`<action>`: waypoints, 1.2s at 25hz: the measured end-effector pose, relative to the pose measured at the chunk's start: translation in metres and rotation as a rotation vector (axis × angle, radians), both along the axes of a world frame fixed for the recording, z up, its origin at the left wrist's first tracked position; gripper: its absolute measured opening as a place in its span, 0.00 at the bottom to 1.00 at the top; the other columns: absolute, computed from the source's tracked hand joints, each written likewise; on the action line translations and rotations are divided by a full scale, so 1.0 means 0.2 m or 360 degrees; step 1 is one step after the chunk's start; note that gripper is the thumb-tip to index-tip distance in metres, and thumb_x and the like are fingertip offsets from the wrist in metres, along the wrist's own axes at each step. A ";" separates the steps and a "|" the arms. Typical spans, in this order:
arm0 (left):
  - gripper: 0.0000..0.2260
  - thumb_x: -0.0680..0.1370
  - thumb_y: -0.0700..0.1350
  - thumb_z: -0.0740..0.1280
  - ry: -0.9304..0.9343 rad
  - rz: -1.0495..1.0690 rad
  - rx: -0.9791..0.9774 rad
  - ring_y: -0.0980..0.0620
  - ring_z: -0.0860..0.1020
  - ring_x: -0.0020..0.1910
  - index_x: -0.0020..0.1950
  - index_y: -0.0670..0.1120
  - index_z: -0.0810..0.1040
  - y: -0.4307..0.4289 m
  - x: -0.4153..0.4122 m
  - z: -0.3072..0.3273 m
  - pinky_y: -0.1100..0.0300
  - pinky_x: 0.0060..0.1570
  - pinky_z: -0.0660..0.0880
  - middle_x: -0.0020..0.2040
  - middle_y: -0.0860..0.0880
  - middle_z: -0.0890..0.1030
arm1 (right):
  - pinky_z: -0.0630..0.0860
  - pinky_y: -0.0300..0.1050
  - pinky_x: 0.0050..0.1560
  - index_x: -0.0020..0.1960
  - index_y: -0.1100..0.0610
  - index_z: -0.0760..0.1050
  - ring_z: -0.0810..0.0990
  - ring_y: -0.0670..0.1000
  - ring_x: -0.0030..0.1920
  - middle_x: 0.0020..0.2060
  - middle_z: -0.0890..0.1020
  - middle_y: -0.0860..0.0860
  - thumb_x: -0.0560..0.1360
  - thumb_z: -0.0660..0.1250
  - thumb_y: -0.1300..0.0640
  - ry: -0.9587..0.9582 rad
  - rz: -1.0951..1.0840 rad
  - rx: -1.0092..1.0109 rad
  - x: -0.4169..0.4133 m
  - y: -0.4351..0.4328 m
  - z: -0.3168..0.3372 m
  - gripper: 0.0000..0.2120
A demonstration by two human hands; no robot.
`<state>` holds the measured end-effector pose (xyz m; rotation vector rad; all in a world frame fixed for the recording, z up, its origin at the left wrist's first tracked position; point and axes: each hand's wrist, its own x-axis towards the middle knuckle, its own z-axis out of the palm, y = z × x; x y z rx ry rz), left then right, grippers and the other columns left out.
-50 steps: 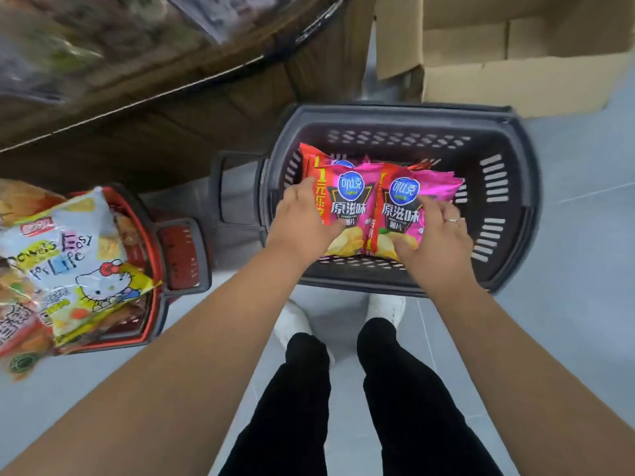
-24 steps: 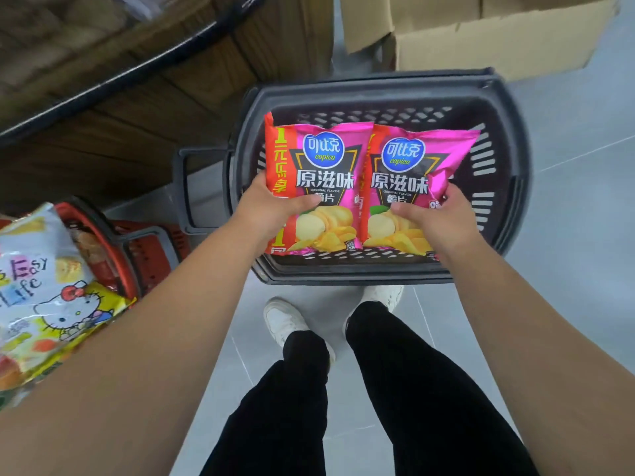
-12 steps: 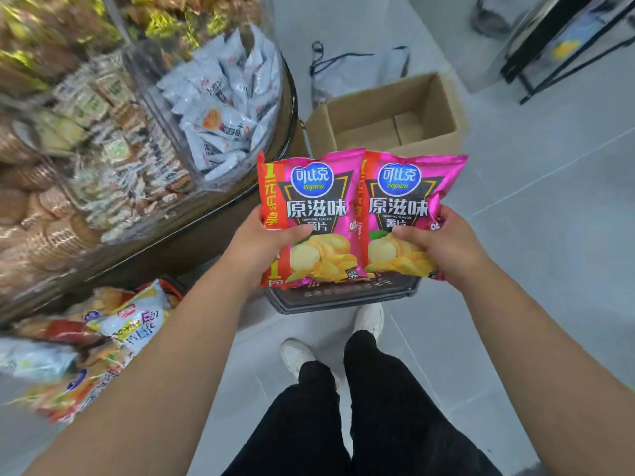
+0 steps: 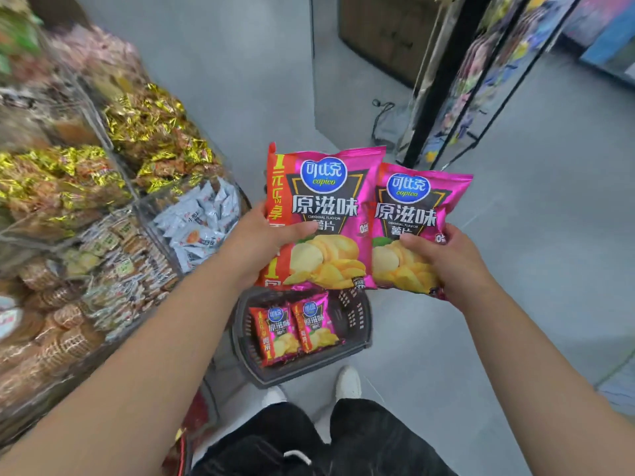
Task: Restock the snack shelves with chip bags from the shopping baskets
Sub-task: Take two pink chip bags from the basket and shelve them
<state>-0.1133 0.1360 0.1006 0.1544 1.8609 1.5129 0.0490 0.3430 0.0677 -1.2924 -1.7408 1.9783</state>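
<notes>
We stand on grey tiled floor (image 4: 536, 276) | at our left, clear-walled bins (image 4: 113, 146) of wrapped sweets | ahead right, a black-framed rack (image 4: 443, 80), blurred | beside it, a brown cabinet (image 4: 381, 36)

The left hand (image 4: 264, 245) and right hand (image 4: 446, 259) are bare, the forearms (image 4: 154, 355) likewise; loose black trousers (image 4: 378, 438) cover the legs, a white drawstring (image 4: 297, 455) at the waist; the shoes (image 4: 348, 383) are white.
</notes>
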 end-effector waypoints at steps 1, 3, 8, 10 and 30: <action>0.17 0.68 0.41 0.77 0.0007 -0.0057 0.0037 0.54 0.85 0.40 0.53 0.52 0.77 0.04 0.01 0.06 0.61 0.33 0.80 0.43 0.53 0.86 | 0.81 0.41 0.33 0.49 0.51 0.78 0.84 0.45 0.34 0.42 0.85 0.48 0.68 0.76 0.61 0.0046 -0.0073 0.0022 0.05 0.01 0.06 0.13; 0.20 0.67 0.42 0.77 0.0018 -0.0186 0.0098 0.51 0.85 0.42 0.57 0.51 0.77 0.11 0.03 0.16 0.58 0.37 0.81 0.46 0.51 0.86 | 0.80 0.42 0.32 0.54 0.54 0.79 0.85 0.47 0.35 0.43 0.85 0.50 0.69 0.76 0.62 0.0145 -0.0215 0.0038 0.15 0.01 0.15 0.15; 0.28 0.62 0.46 0.77 0.0097 -0.0566 0.0192 0.48 0.85 0.45 0.61 0.49 0.76 0.22 0.12 0.33 0.55 0.41 0.81 0.50 0.49 0.86 | 0.81 0.45 0.36 0.58 0.56 0.78 0.86 0.53 0.42 0.47 0.86 0.52 0.67 0.77 0.62 0.0222 -0.0548 0.0158 0.49 -0.09 0.33 0.20; 0.26 0.63 0.45 0.77 0.0139 -0.0710 0.0222 0.49 0.85 0.44 0.60 0.49 0.76 0.26 0.17 0.39 0.57 0.39 0.81 0.49 0.49 0.86 | 0.82 0.45 0.37 0.57 0.54 0.78 0.86 0.52 0.42 0.47 0.86 0.51 0.67 0.77 0.62 0.0212 -0.0710 0.0242 0.66 -0.15 0.41 0.20; 0.29 0.58 0.48 0.80 0.0028 -0.2323 0.0700 0.47 0.85 0.43 0.58 0.51 0.79 0.42 2.33 0.90 0.53 0.37 0.81 0.47 0.49 0.86 | 0.80 0.45 0.42 0.50 0.51 0.78 0.86 0.48 0.39 0.40 0.87 0.46 0.63 0.78 0.59 0.0109 -0.2204 0.0840 2.82 -1.39 1.05 0.18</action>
